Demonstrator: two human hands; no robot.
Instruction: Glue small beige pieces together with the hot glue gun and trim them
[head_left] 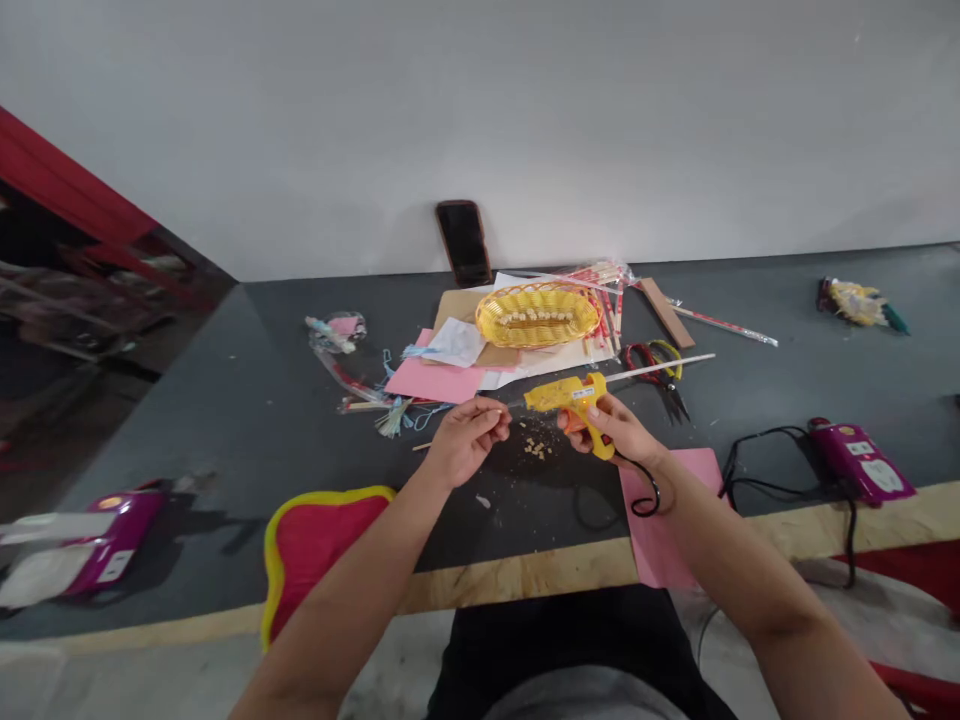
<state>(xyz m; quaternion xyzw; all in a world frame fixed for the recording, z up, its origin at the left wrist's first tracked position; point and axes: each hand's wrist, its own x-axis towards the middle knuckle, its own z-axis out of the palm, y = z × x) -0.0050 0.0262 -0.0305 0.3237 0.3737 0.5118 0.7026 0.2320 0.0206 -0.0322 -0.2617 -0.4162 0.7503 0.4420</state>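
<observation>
My right hand (604,425) is wrapped round the grip of a yellow glue gun (562,393). A long whitish glue stick (667,366) sticks out of its back, and a black cord hangs from its handle. The nozzle points left, towards my left hand (471,435). Thumb and fingers of that hand are pinched together close to the nozzle; what they hold, if anything, is too small to name. Below the nozzle, several small tan wooden bits (535,448) lie scattered on the dark table (480,540).
Behind my hands stands a yellow woven basket (491,325) with a row of small pale pieces inside. Pink paper (435,382) lies left of it; scissors or pliers (667,385) lie to the right. A phone (463,243) leans on the wall. Purple power boxes (862,462) sit at both sides.
</observation>
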